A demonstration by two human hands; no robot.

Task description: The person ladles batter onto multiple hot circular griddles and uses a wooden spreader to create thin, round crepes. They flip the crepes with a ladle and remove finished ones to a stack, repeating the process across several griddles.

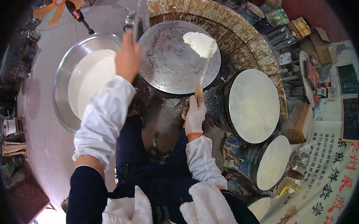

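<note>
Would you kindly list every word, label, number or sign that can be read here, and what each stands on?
I leave the wording uncopied.
Pale banner at lower right: large red and black characters, with smaller black lines beside them.
Black-and-red handle at upper left: pale marking, too small to read.
Cardboard box at right: faint marks, too blurred to read.
Griddle and steel basin: no writing visible.

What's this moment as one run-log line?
Bare left hand: holding blurred long grey tool | White-gloved right hand: holding wooden-handled tool, white paste at tip | Underneath: round grey metal griddle
</note>
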